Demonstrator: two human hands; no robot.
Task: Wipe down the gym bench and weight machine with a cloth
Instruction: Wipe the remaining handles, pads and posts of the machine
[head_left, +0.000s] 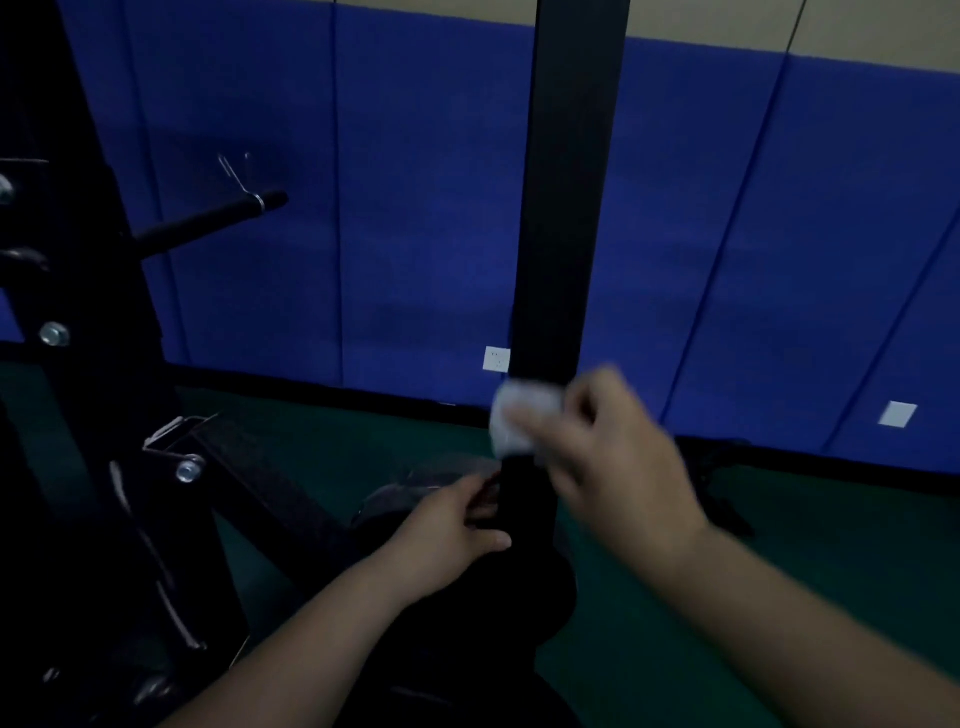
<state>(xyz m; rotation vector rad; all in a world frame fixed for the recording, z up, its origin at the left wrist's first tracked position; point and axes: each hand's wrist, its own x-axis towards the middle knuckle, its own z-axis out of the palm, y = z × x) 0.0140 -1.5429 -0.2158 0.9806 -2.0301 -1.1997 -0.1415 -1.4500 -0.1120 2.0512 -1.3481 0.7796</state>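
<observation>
right hand (618, 457) pinches a small white cloth (522, 421) against the black upright post (566, 208) of the weight machine, fingers curled round the cloth. hand and cloth are motion-blurred, so exact finger placement is unclear. cloth sits on the post's front face, just right of frame centre, wrapping slightly over the post's left edge.

left hand (452, 525) is below it, at 7 o'clock from the cloth, gripping the same post lower down: thumb across the front, fingers curled behind the left edge.

post runs from the top edge of frame down to the hands, then merges into a dark mass near bottom centre; can't tell what that is.

at 9 o'clock: black frame (78, 364) with a peg (208, 221) sticking out toward 2 o'clock, a wire clip (236, 176) near its tip, and shiny bolts (54, 333).

behind: blue wall padding (415, 208), a white wall socket (496, 358) just left of the post, another white plate (897, 414) at 3 o'clock. green floor (779, 519) underneath.
</observation>
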